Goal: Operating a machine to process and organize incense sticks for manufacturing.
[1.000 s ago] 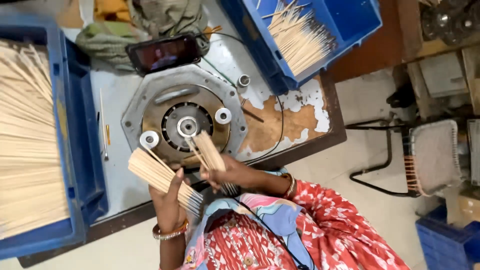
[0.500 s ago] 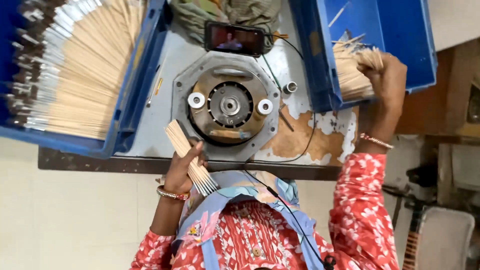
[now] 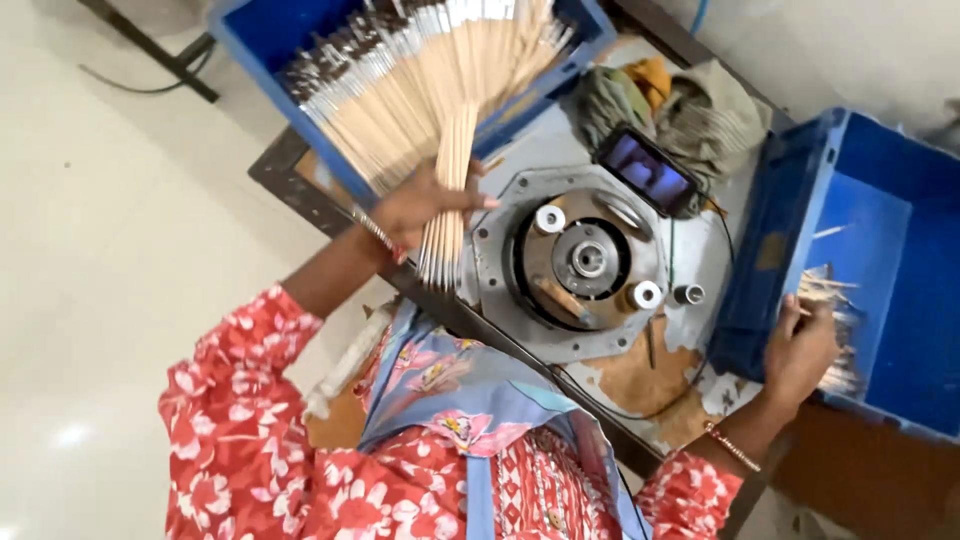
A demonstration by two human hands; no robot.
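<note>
My left hand (image 3: 418, 205) grips a bundle of thin wooden sticks (image 3: 448, 215) upright at the table's left side. The bundle's upper ends overlap the many sticks (image 3: 420, 80) fanned in the blue crate (image 3: 250, 30) at the back left. My right hand (image 3: 800, 350) reaches into the blue crate (image 3: 900, 200) on the right. Its fingers curl over a small bunch of sticks (image 3: 838, 330) at the crate's near wall. Between the hands sits a round metal machine plate (image 3: 585, 260) with two white rollers.
A phone (image 3: 648, 170) with a lit screen lies behind the machine, next to crumpled cloths (image 3: 660, 95). A thin cable runs across the worn grey table top (image 3: 640, 380). Pale floor lies to the left.
The view has swung round. My left hand has carried its bundle up to the stick-filled left crate. My right hand has lowered its sticks down into the right crate.
</note>
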